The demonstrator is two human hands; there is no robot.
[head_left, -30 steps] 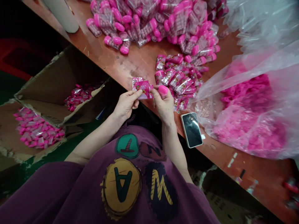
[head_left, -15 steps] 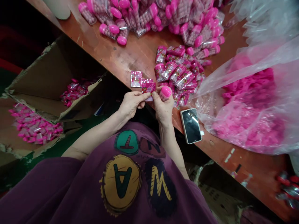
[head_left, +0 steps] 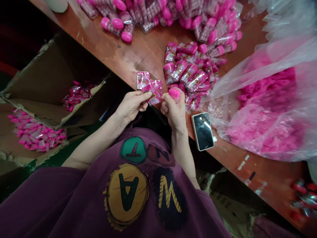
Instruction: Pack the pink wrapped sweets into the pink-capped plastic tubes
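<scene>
A scuffed red-brown table (head_left: 142, 54) fills the view from 10 o'clock round to 4, its near edge slanting past the person. At 6 o'clock is a purple garment (head_left: 81, 198) with large printed letters. Between 2 and 3, a clear plastic bag (head_left: 262, 114) bulges with bright pink pieces. Toward 9, worn cardboard boxes (head_left: 32, 81) stand beyond the table edge with pink packages in them; green floor (head_left: 58, 160) shows at about 8:30. At 12 lies a broad heap of pink-capped bottles (head_left: 158, 11) filled with small balls; a smaller pile of wrapped bottles (head_left: 192, 71) sits between 1 and 2. Close to centre, toward 10, the left hand (head_left: 133, 105) pinches a printed wrapper (head_left: 146, 88) between thumb and forefinger, other fingers curled. The right hand (head_left: 174, 109), toward 1, is closed around something with a pink cap (head_left: 174, 93); the rest is hidden. A phone (head_left: 203, 131) rests just past 3. Flat loose wrappers (head_left: 143, 79) lie toward 11, just beyond the left fingertips.
</scene>
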